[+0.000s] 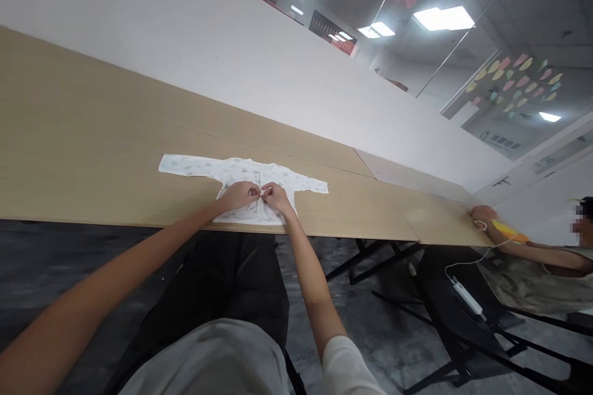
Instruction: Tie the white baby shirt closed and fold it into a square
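A small white baby shirt [241,169] with a faint print lies face up on the table, its two long sleeves spread out to either side. Both my hands meet at the front opening, halfway down. My left hand [241,194] is closed in a pinch on the left side of that opening. Just across from it, my right hand [277,196] pinches the shirt's other front edge. The fingertips nearly touch, and whatever fastener may lie between them is too small to make out. Below the hands, the hem rests near the table's front edge.
The long wooden table [92,136] runs along a white partition wall [208,62] with glass above. At the far right, a person [532,253] leans on the table. A black folding chair [454,308] with a white power strip [467,297] and cable stands on that side.
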A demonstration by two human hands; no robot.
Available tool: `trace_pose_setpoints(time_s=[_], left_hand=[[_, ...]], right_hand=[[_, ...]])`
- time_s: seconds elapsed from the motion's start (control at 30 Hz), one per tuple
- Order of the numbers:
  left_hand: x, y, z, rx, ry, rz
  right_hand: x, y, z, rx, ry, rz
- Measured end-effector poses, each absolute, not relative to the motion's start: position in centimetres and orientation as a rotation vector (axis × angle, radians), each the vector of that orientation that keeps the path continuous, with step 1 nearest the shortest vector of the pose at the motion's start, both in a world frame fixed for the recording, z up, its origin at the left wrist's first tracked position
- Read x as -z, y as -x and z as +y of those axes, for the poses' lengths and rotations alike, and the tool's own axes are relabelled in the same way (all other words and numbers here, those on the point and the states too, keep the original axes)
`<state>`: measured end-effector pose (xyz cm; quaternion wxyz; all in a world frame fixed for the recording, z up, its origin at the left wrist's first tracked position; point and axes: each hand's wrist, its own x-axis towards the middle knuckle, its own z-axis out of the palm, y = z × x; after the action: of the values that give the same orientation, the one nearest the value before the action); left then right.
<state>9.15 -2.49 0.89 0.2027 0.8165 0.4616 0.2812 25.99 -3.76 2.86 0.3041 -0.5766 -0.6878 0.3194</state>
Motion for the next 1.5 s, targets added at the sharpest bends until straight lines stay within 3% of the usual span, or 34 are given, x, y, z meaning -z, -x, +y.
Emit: trace_pose_setpoints(time_s=[0.47,0.77,1.2,1.5], left_hand=[[-1.3,-10.1,-3.0,-0.787,-2.364,1.308],[-1.8,-9.6,-2.7,-0.829,-2.254,1.217],[-2.0,-9.3,-0.7,-0.853,-2.360,1.303],[-2.2,-10.2,3.7,-0.740,-2.064,1.813]], right_hand=[[-3.5,-25.9,-3.9,-0.937,1.519,-1.627],[-3.1,-26.8,-2.9,-1.221,1.410,-1.447],[-4.1,-25.8,-3.2,-0.746,1.602,-1.841],[-5.4,-27.9,-0.6,-0.635,1.744,-1.914]])
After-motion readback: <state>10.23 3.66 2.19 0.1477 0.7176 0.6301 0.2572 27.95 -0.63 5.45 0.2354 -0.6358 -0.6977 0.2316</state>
